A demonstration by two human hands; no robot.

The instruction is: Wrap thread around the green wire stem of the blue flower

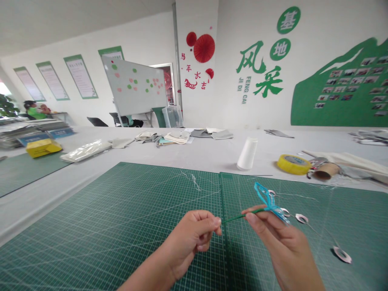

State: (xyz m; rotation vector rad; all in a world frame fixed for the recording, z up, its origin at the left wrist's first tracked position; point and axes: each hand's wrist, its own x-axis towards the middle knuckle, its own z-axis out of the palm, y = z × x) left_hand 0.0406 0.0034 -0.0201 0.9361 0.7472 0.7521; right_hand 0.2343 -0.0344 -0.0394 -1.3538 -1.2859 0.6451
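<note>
Above the cutting mat, my right hand [281,238] pinches a handmade flower between thumb and fingers, just below its head. Loops of bright blue [266,198] form the flower's petals, and a thin green stem [233,218] runs leftward from them. My left hand [194,234] is closed in a pinch at the far end of that stem; its tip is hidden by the fingers. Right of and behind the flower, several small whitish oval rings with thin strands, one of them a ring [342,254] near the right side, lie on the mat.
Green gridded cutting mats [106,226] cover the near table. Behind them stand a white thread cone [247,153], a yellow tape roll [293,164] and a cardboard tube [325,171]. Fabric pieces [177,137], a plastic packet [86,150] and a yellow box [44,148] lie farther left. A person [34,111] sits far left.
</note>
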